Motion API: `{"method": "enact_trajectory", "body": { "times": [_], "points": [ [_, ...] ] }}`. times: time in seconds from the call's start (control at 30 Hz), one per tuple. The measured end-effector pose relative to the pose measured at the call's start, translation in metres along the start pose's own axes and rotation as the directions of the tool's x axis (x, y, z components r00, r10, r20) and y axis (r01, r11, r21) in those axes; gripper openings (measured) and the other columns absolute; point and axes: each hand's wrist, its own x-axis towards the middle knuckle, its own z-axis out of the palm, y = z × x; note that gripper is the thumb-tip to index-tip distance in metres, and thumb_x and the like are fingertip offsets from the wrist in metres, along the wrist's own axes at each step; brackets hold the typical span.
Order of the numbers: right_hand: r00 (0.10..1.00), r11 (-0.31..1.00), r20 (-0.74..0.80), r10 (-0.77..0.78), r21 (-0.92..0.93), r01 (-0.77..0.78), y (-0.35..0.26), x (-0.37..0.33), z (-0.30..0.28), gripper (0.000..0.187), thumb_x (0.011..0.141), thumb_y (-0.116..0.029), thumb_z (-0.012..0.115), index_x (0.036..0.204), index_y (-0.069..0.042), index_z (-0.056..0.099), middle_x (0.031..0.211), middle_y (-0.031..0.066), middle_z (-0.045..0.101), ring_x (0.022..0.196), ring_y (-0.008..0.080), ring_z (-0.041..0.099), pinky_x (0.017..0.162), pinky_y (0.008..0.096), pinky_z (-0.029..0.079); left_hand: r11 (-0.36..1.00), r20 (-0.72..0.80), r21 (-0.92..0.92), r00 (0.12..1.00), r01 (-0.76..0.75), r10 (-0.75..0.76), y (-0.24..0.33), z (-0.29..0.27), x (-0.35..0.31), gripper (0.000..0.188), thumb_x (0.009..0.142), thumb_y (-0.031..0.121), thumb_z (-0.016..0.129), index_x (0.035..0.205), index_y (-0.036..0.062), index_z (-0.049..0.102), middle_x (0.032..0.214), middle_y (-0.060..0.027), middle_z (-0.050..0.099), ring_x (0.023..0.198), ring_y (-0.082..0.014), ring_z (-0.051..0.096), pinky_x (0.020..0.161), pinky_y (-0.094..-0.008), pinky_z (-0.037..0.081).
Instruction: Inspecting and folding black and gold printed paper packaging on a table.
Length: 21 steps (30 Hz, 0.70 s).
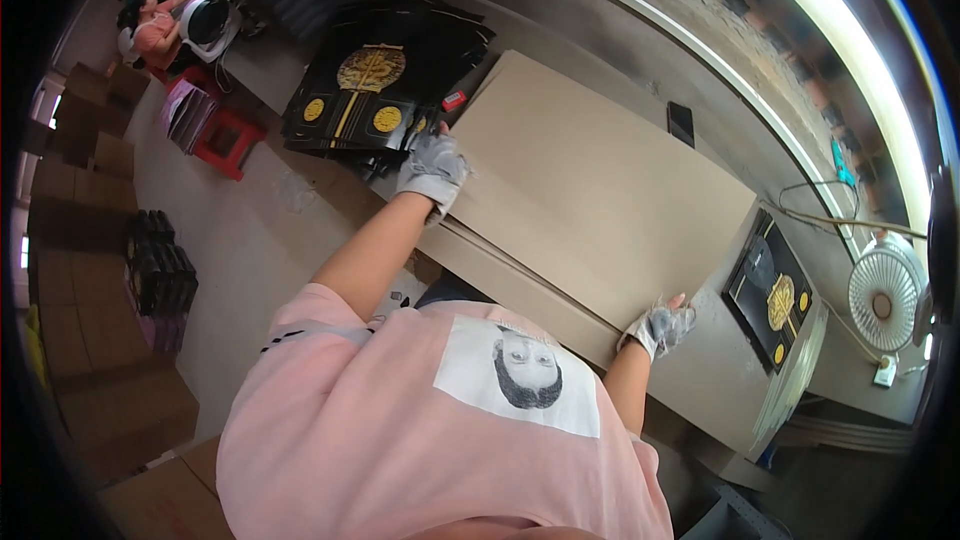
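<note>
A large beige cardboard sheet (590, 175) lies in front of me on a pile of similar sheets, whose near edges show below it. My left hand (435, 170), in a thin whitish glove with bare fingertips, is closed on the sheet's left edge. At the near right corner, my right hand (660, 327), gloved the same way, grips the edge. Part of the fingers of both hands is hidden. Just beyond my left hand lies a pile of black printed sheets (340, 90) with gold designs.
A small red object (454, 101) and a dark phone (680, 124) lie beside the cardboard. On the right are a black-and-gold printed stack (770, 290) and a white fan (885, 295). A red stool (230, 140) and brown cartons (75, 270) stand left; another person (158, 35) sits far left.
</note>
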Motion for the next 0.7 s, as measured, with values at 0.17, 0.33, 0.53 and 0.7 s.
{"method": "enact_trajectory", "body": {
  "times": [0.17,0.33,0.53,0.7],
  "points": [
    [0.97,0.981,0.147,0.193,-0.033,-0.19,-0.027,0.004,-0.011,0.068,0.104,-0.061,0.046,0.116,0.003,0.066,0.117,0.0243,0.068,0.103,0.0441,0.065,0.09,0.0516,0.051,0.999,-0.04,-0.047,0.999,0.019,-0.021,-0.025,-0.012,0.017,0.085,0.089,0.037,0.071,0.155,-0.0051,0.037,0.141,-0.0304,0.056,0.131,-0.0436,0.056,0.113,-0.0472,0.043],
    [0.966,0.892,0.107,0.237,0.371,-0.26,0.007,0.017,0.013,0.078,0.105,-0.066,0.041,0.129,0.004,0.063,0.123,0.0214,0.069,0.102,0.0345,0.066,0.09,0.0462,0.053,0.996,0.033,0.087,0.999,0.019,-0.022,-0.026,-0.036,0.035,0.059,0.092,0.034,0.067,0.14,0.0007,0.056,0.128,-0.0272,0.065,0.12,-0.0428,0.062,0.101,-0.0475,0.05],
    [0.779,0.457,0.375,0.502,0.65,-0.607,0.0,0.016,0.01,0.084,0.105,-0.069,0.037,0.14,0.005,0.056,0.122,0.0196,0.068,0.1,0.0313,0.067,0.088,0.04,0.055,0.637,0.231,-0.693,0.942,0.336,-0.245,-0.013,-0.005,0.069,0.067,0.101,0.053,0.052,0.145,0.0035,0.048,0.145,-0.0255,0.052,0.13,-0.0423,0.055,0.11,-0.0516,0.043],
    [0.784,0.516,0.278,0.555,0.625,-0.586,-0.014,0.015,-0.005,0.08,0.106,-0.065,0.038,0.131,0.006,0.062,0.12,0.0186,0.069,0.101,0.0312,0.068,0.088,0.0415,0.056,-0.29,0.564,-0.816,0.8,0.501,-0.204,-0.021,0.019,0.104,0.055,0.102,0.054,0.05,0.131,0.0068,0.052,0.128,-0.0175,0.05,0.112,-0.0326,0.051,0.1,-0.0503,0.041]
  ]
}}
